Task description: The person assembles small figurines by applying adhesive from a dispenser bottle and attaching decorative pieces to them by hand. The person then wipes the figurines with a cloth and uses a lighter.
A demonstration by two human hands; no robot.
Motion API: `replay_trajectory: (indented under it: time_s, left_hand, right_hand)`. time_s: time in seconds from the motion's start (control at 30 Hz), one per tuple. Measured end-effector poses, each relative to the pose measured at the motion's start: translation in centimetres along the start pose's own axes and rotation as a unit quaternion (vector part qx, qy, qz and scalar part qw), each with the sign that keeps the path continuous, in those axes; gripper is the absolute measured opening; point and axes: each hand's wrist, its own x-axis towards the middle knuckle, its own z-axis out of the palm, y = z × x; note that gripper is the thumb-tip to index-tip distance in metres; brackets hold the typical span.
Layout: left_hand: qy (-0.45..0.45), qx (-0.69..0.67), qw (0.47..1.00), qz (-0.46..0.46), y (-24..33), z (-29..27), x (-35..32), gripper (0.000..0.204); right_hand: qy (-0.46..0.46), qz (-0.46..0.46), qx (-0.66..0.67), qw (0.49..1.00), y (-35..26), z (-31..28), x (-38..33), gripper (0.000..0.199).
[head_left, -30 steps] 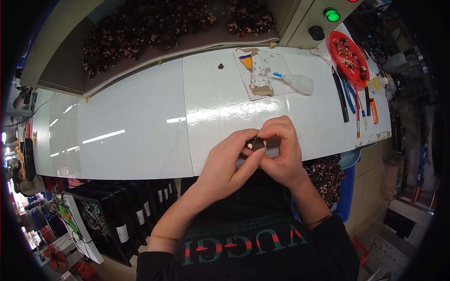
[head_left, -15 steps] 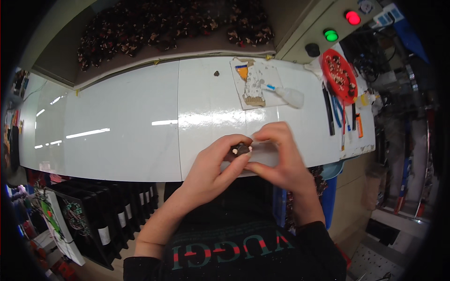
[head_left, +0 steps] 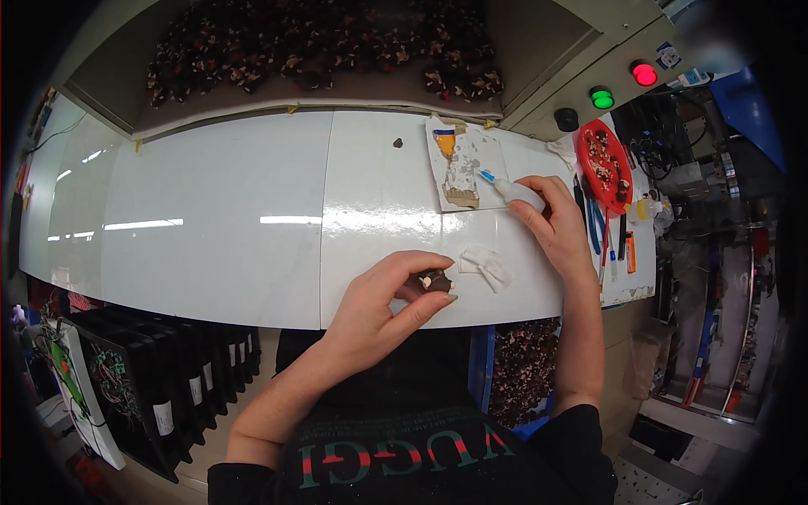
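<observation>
Between the thumb and fingers of my left hand [head_left: 379, 296] is a small dark brown piece with pale bits [head_left: 435, 282], held just above the table's near part. My right hand [head_left: 559, 223] has reached out to the right and closes round a white squeeze bottle with a blue tip [head_left: 507, 188]. The bottle lies tilted, its tip over a stained white card [head_left: 461, 167]. A crumpled white tissue [head_left: 488, 267] lies on the white table between my two hands.
Many dark brown pieces fill the recess [head_left: 295, 46] at the back. To the right stand a red dish [head_left: 603, 164] of small pieces, pliers [head_left: 596, 225] and an orange tool [head_left: 629, 252]. Below the table edge sits a blue crate [head_left: 482, 362] of pieces. One dark bit [head_left: 398, 143] lies alone.
My right hand has left the piece in my left hand and moved up and right onto the bottle. The tissue now lies uncovered on the table. My left hand keeps its hold.
</observation>
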Motion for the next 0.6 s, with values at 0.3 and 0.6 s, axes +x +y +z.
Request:
replay_trajectory:
  time_s: [0.3,0.6]
  left_hand:
    - [0.034,-0.01,0.999,0.024,-0.8,-0.1,0.1,0.032]
    - [0.035,-0.002,0.999,0.034,-1.0,0.1,0.1,0.033]
  right_hand:
    - [-0.004,0.032,0.152,0.988,0.4,0.2,-2.3,0.029]
    - [-0.093,-0.076,0.234,0.965,-1.6,-0.3,-5.3,0.035]
